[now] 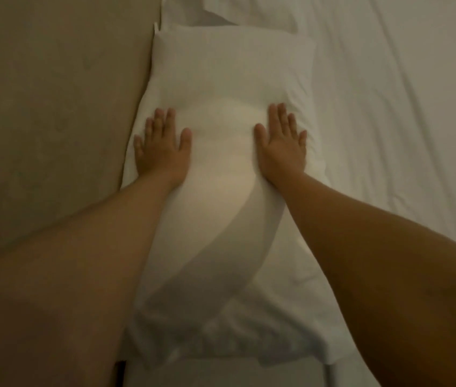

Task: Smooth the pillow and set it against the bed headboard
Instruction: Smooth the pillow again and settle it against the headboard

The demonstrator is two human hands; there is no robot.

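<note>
A long white pillow (226,79) lies on the bed, its left long side against the beige padded headboard (53,107). My left hand (162,148) presses flat on the pillow near the headboard side, fingers straight and spread. Flat on the pillow's right side lies my right hand (281,143), also with straight fingers. The fabric bulges up between the two palms. Both forearms reach in from the bottom of the view and hide parts of the pillow's near end.
A white, lightly creased sheet (388,107) covers the mattress to the right. A second white pillow (193,9) lies beyond the first, at the top. The bed's near edge (221,375) shows at the bottom.
</note>
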